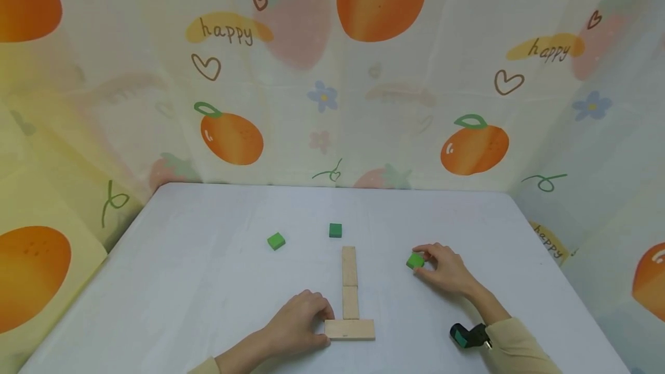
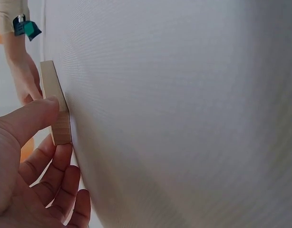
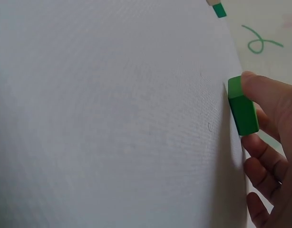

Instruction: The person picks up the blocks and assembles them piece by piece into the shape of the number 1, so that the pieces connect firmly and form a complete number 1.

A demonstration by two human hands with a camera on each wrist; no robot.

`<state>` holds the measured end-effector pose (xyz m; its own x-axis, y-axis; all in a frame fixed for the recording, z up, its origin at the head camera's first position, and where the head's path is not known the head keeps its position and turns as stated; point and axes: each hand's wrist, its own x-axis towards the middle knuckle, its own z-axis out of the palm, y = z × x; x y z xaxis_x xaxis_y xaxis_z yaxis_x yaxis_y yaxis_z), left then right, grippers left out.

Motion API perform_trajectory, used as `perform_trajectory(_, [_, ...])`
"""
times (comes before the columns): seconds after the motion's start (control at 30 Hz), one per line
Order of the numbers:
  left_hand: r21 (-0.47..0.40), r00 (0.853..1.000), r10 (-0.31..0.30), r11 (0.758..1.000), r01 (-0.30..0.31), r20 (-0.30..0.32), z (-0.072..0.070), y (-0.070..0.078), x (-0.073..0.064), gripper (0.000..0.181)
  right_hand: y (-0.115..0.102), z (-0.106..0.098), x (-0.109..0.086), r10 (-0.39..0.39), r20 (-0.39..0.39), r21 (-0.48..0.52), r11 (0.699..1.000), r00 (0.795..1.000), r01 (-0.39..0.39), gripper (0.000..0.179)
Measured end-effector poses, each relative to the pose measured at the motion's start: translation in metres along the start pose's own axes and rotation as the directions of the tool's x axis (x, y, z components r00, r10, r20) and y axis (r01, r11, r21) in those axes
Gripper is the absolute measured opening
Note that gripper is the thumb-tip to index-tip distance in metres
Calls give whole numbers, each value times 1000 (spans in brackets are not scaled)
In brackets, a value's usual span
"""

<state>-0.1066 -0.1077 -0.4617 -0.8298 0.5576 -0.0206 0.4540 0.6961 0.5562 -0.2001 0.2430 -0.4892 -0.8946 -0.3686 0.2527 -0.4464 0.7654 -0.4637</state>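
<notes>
My left hand [image 1: 298,325] pinches the left end of a plain wooden block [image 1: 355,329] lying crosswise near the front of the table. In the left wrist view, the thumb is on one long side of that block [image 2: 52,83] and the fingertips are at its near end. To the right, my right hand [image 1: 449,270] holds a green block [image 1: 415,261] between thumb and fingers, low over the cloth. The right wrist view shows the thumb on the top edge of this green block [image 3: 244,114]. Two more wooden blocks, one near [image 1: 350,303] and one far [image 1: 350,264], run end to end behind the crosswise one.
Farther back on the white table [image 1: 208,258] lie two other green blocks, one left [image 1: 276,241] and one just behind the wooden row [image 1: 335,230]. A black wrist camera [image 1: 467,336] sits by the right sleeve. A fruit-patterned curtain [image 1: 291,149] hangs behind the table.
</notes>
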Motion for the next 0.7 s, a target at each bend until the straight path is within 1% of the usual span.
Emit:
perform_trajectory(0.37, [-3,1000,11,1000,-11,-5,2,-1,0,29,-2,-2,-2,28,-4,3,1000,1000,-28,33])
perform_trajectory(0.7, [1,1000,11,1000,-11,-9,1,-1,0,29,-7,-3,5,48,16,15,999,999,-49,33])
